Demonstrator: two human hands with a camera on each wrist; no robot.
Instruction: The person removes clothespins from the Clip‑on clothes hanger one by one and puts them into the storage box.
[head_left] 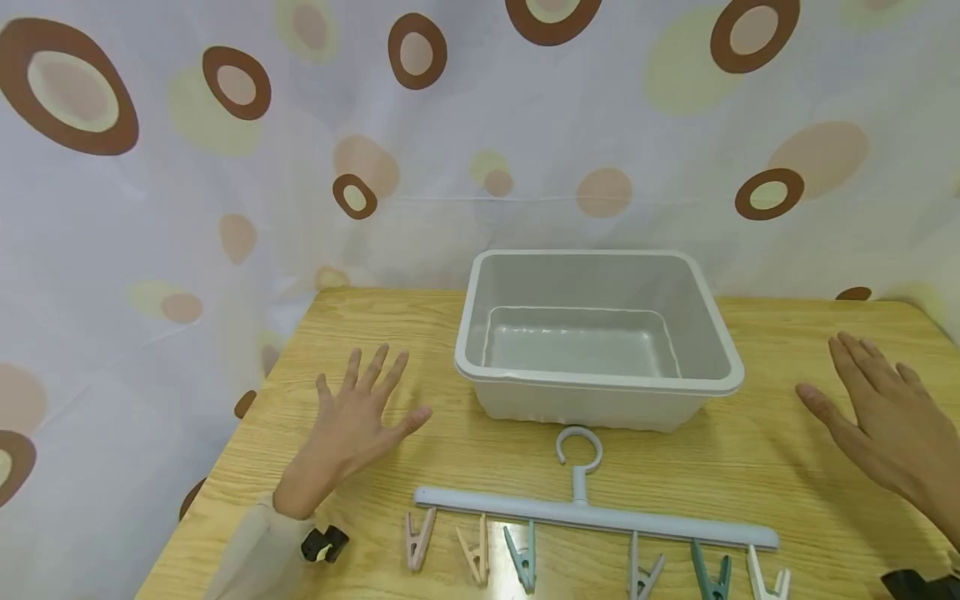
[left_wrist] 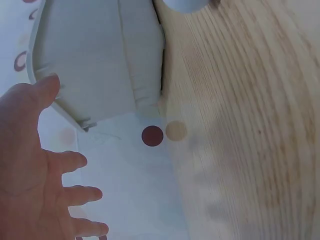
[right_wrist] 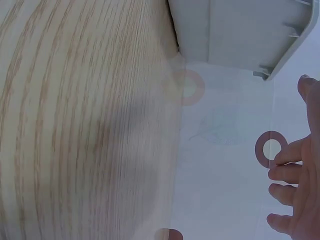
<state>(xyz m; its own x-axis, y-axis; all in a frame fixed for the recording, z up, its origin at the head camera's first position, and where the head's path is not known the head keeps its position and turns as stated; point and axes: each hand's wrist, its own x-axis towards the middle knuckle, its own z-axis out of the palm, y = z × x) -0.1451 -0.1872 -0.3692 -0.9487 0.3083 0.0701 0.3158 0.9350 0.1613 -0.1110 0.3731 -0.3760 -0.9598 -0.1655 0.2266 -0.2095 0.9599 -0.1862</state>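
Observation:
My left hand, fingers spread, is held over the left side of the table and holds nothing. Over at the right, my right hand also has its fingers extended, with nothing in it. Between the hands stands a pale grey plastic basin, its inside visible and bare. In front of it lies a light grey hanger with a hook pointing toward the basin. Along its bar are several clothespins: a pinkish one, a beige one, teal ones, a grey one and a white one.
The wooden table has its left edge beside my left forearm. A white curtain with brown and beige oval patterns hangs right behind the table and basin, and along the left side. Dark wrist straps show at both wrists.

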